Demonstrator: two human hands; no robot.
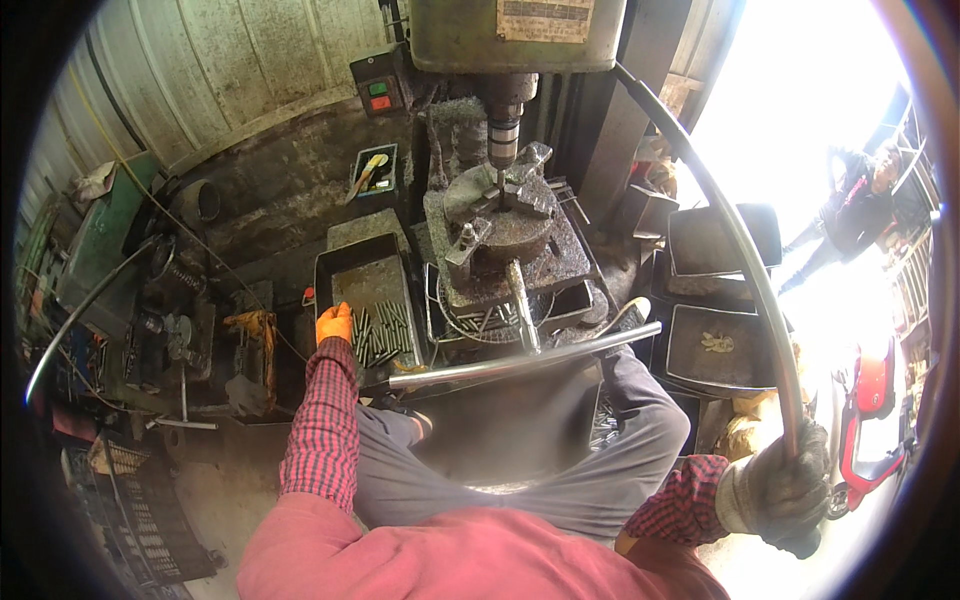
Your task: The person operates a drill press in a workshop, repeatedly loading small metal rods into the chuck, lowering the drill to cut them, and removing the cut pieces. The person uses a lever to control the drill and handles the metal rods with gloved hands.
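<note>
Red cloth (450,562), right hand (785,488) round curved lever (743,240), left hand (335,324), hold unclear, by slim rods (390,328)

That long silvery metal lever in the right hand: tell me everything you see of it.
The long, round, silvery metal lever slants down from the greenish drill-press head to the person's right hand, gloved in dark grey, which grips its lower end. Its upper end is darker. It looks curved, though the lens may add bend.
</note>
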